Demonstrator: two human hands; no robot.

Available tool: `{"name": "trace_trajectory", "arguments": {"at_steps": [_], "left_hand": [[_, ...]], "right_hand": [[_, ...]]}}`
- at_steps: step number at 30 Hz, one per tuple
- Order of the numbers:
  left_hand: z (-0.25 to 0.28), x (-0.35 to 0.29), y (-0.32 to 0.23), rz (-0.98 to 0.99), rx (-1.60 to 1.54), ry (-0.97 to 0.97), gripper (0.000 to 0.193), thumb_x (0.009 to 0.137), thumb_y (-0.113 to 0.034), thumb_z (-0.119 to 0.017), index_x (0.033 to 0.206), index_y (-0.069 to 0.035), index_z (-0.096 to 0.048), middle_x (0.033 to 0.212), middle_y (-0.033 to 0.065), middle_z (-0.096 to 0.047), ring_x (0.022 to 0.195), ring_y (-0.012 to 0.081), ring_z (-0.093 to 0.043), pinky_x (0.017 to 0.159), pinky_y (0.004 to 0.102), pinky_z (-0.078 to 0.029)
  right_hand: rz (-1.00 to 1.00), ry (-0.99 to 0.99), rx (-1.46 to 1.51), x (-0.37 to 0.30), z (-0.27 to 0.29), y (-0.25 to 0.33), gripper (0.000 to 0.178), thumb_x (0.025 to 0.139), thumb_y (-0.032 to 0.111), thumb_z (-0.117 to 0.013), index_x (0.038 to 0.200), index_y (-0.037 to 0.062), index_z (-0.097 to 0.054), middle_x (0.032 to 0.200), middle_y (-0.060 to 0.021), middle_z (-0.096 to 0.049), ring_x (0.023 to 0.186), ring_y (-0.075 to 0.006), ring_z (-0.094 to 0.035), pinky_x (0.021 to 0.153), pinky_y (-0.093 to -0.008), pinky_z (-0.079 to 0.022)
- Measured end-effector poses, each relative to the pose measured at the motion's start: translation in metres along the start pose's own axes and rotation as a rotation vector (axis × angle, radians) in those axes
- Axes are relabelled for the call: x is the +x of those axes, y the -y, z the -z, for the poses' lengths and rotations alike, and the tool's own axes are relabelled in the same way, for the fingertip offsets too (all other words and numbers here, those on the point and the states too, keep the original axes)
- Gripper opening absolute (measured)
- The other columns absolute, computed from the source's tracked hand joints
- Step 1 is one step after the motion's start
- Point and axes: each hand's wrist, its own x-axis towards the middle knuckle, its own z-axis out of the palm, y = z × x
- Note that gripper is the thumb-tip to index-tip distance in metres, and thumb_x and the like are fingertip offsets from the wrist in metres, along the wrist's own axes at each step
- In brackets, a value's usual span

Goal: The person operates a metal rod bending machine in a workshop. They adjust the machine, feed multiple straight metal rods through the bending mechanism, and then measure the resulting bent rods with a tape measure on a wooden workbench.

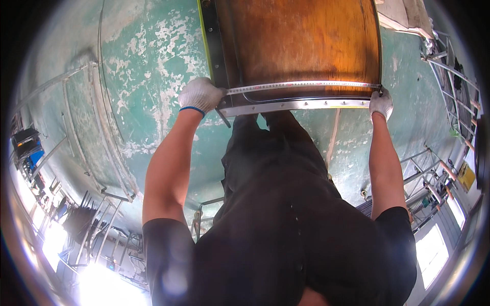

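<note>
A white tape measure blade [301, 83] is stretched straight across the near end of a wide orange-brown panel [301, 41]. My left hand [200, 96], in a white knit glove with a blue cuff, is closed at the blade's left end, by the panel's dark side strip. The tape's case does not show; the glove may cover it. At the panel's right corner, my gloved right hand [381, 103] is closed on the blade's other end, where a small dark piece shows at the fingers. Just nearer to me runs a silvery metal strip [301, 105] with several screw heads.
The green floor [158, 56] has worn, whitish patches. Metal frames [104, 143] stand at the left, and a metal rack [449, 81] with things on it at the right. Beside the panel's far right side lies pale sheeting [406, 15]. A black-and-blue object [29, 148] is at the far left.
</note>
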Motion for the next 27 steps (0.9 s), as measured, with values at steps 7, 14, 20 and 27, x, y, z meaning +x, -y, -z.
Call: {"name": "trace_trajectory", "arguments": {"at_steps": [7,14,20,27], "left_hand": [[0.007,-0.004,-0.002,-0.007,-0.002,0.041,0.061,0.089,-0.057,-0.074,0.116,-0.003,-0.085,0.117,0.0238,-0.081,0.115,0.0412,-0.077,0.102,0.0492,-0.060],[0.011,-0.004,-0.005,-0.008,0.018,0.039,0.062,0.090,-0.059,-0.074,0.117,-0.005,-0.086,0.120,0.0223,-0.082,0.117,0.0402,-0.077,0.102,0.0471,-0.061],[0.008,-0.005,-0.003,0.002,0.010,0.047,0.061,0.091,-0.058,-0.074,0.118,-0.004,-0.085,0.123,0.0227,-0.081,0.118,0.0410,-0.077,0.103,0.0471,-0.061],[0.008,-0.007,-0.002,-0.001,-0.022,0.025,0.061,0.090,-0.055,-0.075,0.119,-0.003,-0.085,0.125,0.0253,-0.080,0.120,0.0424,-0.076,0.104,0.0475,-0.060]], "right_hand": [[-0.063,-0.010,0.105,-0.016,0.015,0.024,0.050,0.098,0.030,-0.063,0.147,0.0225,-0.072,0.121,-0.0167,-0.079,0.110,-0.0379,-0.077,0.101,-0.0500,-0.060],[0.015,-0.062,0.058,-0.008,-0.001,0.005,0.050,0.100,0.031,-0.063,0.149,0.0244,-0.072,0.128,-0.0165,-0.078,0.116,-0.0373,-0.076,0.104,-0.0489,-0.060],[-0.018,-0.132,0.047,-0.011,-0.015,-0.006,0.050,0.099,0.037,-0.066,0.146,0.0221,-0.075,0.131,-0.0164,-0.078,0.120,-0.0371,-0.075,0.107,-0.0473,-0.058],[-0.019,-0.180,0.032,-0.020,-0.030,-0.008,0.059,0.098,0.044,-0.069,0.150,0.0170,-0.072,0.135,-0.0201,-0.075,0.125,-0.0378,-0.072,0.111,-0.0461,-0.056]]}}
